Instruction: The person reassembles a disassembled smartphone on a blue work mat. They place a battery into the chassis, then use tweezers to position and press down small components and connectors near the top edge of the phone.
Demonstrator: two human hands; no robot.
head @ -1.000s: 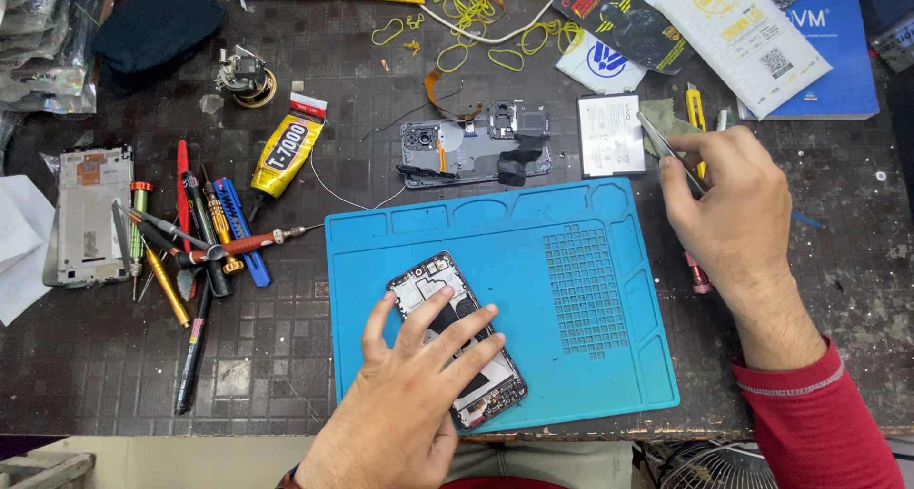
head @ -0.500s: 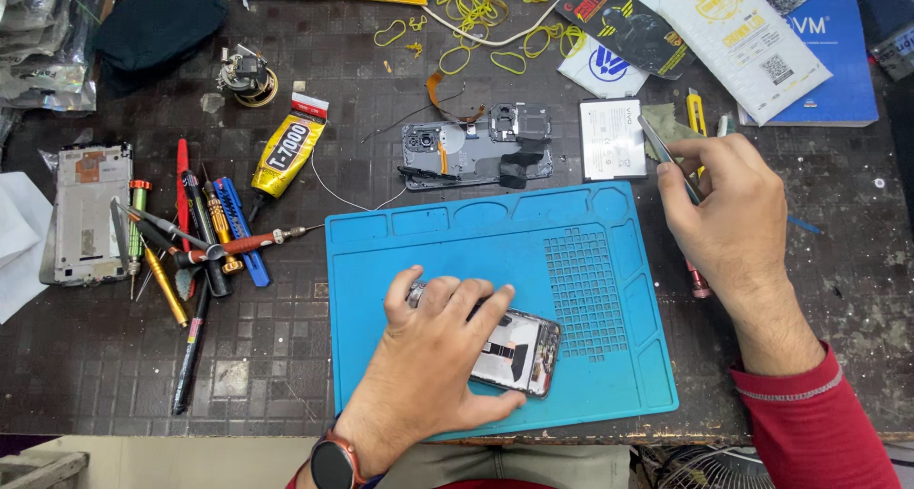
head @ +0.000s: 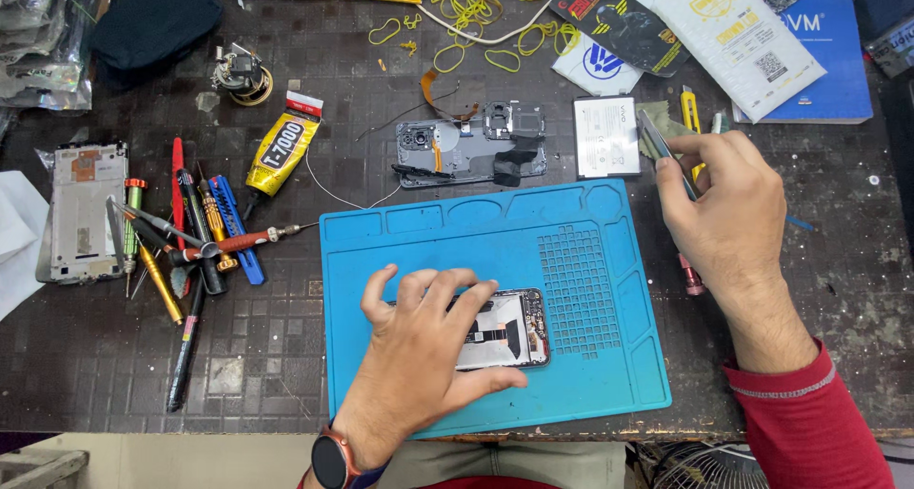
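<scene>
A: Start at the fingers. What are they doing?

B: The left hand (head: 419, 341) lies flat, fingers (head: 455, 281) spread and pressing down on the opened phone (head: 505, 329), which lies lengthwise on the blue repair mat (head: 609, 260) near the front edge of the worktop (head: 267, 356). The right hand (head: 728, 213), close to the right edge, has its fingers pressed together, pinching slim metal tweezers (head: 662, 149) just beside the white battery (head: 606, 135).

A: How far along does the job look?

B: Well into teardown, I'd judge. The phone's back is off and its inner boards are bare. A grey rear frame (head: 457, 151) with loose parts lies behind the mat, and the battery lies apart from the phone. Whether parts are coming out or going back, I cannot tell.

A: Anything else about?

B: A yellow glue tube (head: 283, 148) and a clutch of screwdrivers (head: 190, 232) toward the left edge, with another stripped phone frame (head: 81, 208) beyond them.

A: And against a second ago?

B: Then the phone stood slanted, nearly upright under the palm; now it is turned sideways. The right hand has barely shifted, tweezers gripped as before.
</scene>
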